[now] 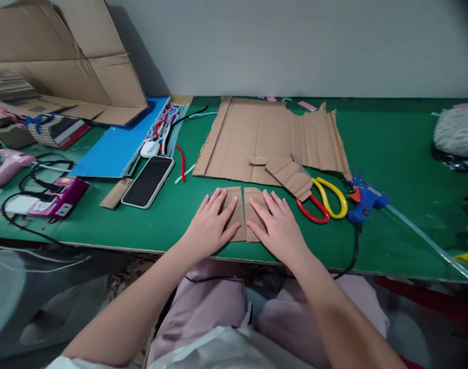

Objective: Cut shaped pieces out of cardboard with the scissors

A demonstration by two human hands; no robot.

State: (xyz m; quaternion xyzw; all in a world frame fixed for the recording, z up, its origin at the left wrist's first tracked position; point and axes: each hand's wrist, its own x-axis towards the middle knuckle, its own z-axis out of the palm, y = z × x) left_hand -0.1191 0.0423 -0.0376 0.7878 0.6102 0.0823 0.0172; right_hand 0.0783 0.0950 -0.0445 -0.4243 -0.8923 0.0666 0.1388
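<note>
Two small cardboard pieces lie side by side on the green table with a narrow gap between them. My left hand [213, 220] rests flat, fingers spread, on the left cardboard piece [237, 209]. On the right cardboard piece [251, 195] lies my right hand [276, 220], its fingers apart as well. Just beyond my right hand, a ribbed cardboard scrap [290, 178] covers part of the scissors [322, 202], which have one red and one yellow handle. Behind these is a large torn-edged cardboard sheet [257, 136].
A blue glue gun [366, 202] with a long clear glue stick lies at the right. To the left are a phone [148, 182], a purple power strip [61, 197], a blue board [111, 146] and pipe cleaners [181, 161]. Folded cardboard [103, 66] leans at the back left.
</note>
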